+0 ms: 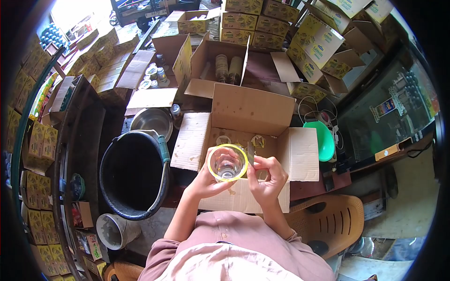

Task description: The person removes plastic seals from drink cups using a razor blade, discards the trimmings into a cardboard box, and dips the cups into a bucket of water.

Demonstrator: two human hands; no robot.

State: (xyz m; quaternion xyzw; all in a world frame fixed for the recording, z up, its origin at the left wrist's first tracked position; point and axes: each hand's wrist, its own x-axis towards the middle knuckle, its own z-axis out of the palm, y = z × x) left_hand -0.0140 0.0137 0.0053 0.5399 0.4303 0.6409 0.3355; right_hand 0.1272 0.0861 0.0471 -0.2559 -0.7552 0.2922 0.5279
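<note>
L hand [202, 181] wraps the yellow-rimmed clear cup [228, 165] above the open box [253, 110]; R hand [268, 180] sits alongside, at a thin strip [251, 151] (can't tell if pinched). Prob. best: steady, light L grip, no squeezing.

The clear cup [228, 165] has a bright yellow rim [228, 180]. The bucket [133, 178] is black, its handle grip [163, 149] teal; the open carton [253, 107] brown, darker-spotted; the bowl [322, 140] vivid green.

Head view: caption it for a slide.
Left hand holding a clear, yellow-rimmed cup over an open cardboard box, right hand close to the cup.
</note>
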